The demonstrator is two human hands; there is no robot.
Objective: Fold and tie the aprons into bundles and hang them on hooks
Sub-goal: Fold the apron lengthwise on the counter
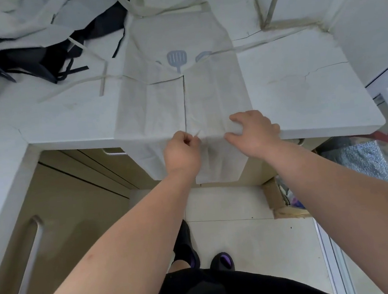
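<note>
Cream fabric apron with blue utensil print lies folded lengthwise on a white countertop, its hem hanging over the edge. Left hand pinches the fabric; right hand presses it, fingers spread.

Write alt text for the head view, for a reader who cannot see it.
A person's left hand pinches and right hand presses a cream apron, sides folded to the middle, at the edge of a white counter. More aprons lie heaped far left.
</note>
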